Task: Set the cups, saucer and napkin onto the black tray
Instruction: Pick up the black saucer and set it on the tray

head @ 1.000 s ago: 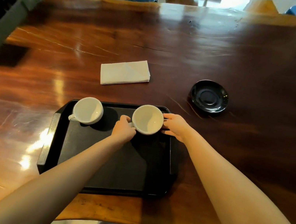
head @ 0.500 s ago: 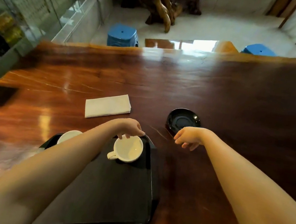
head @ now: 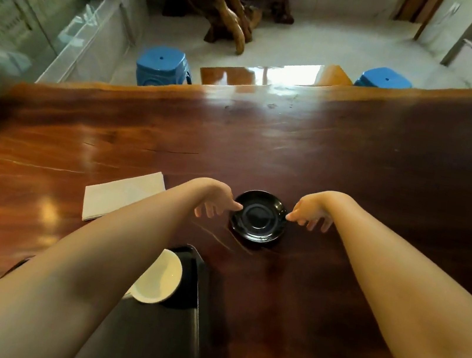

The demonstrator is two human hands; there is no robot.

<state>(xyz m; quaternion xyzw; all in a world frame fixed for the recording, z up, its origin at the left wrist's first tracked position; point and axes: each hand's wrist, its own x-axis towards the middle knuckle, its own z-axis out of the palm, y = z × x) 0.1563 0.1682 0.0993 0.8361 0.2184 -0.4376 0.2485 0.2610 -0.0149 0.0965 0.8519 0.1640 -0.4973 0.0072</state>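
Note:
A black saucer (head: 259, 216) lies on the wooden table beyond the tray. My left hand (head: 216, 201) touches its left rim with fingers spread, and my right hand (head: 311, 215) touches its right rim the same way; neither visibly lifts it. A folded white napkin (head: 121, 194) rests on the table to the left of the saucer. The black tray (head: 169, 338) sits near me, with a white cup (head: 159, 278) at its far right corner. My left forearm hides the rest of the tray and the other cup.
The dark polished wooden table (head: 383, 177) stretches far and right. Past its far edge stand two blue stools (head: 163, 66) (head: 383, 78), a small wooden bench top (head: 263, 73) and a carved tree-root piece (head: 225, 0). Glass cabinets line the left wall.
Both hands left the white cup on the tray and reached forward to the black saucer, now at its two sides. The camera view tilted up and forward.

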